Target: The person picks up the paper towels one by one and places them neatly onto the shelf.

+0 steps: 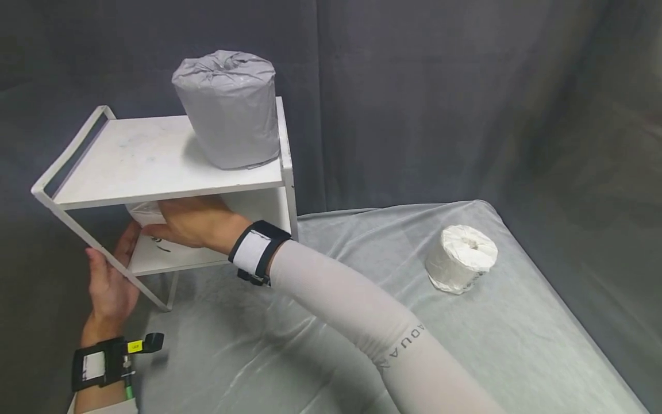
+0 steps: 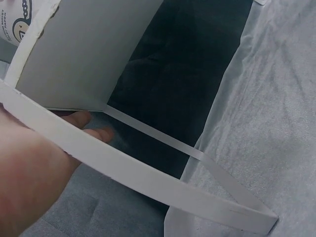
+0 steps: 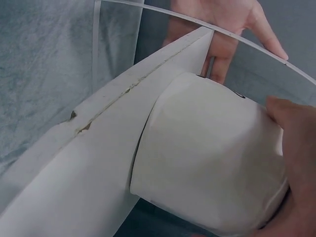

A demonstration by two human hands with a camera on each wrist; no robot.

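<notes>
A small white shelf rack (image 1: 137, 152) with two boards stands at the left. Between its boards, my right hand (image 1: 191, 221) grips a white paper-wrapped toilet roll (image 3: 207, 153) from the side, and the roll rests on the lower board (image 3: 89, 163). Print shows on that roll's wrapper (image 2: 12, 22) in the left wrist view. My left hand (image 1: 111, 284) is at the rack's left end, palm against the slanted white leg (image 2: 98, 153), fingers extended past it beside the lower board and thumb apart. The upper board hides part of the toilet roll in the head view.
A large grey-wrapped roll (image 1: 227, 115) stands on the top board, near the right rail. Another white wrapped toilet roll (image 1: 460, 261) stands on the grey cloth (image 1: 522, 345) to the right. Dark curtains (image 1: 403, 103) hang behind.
</notes>
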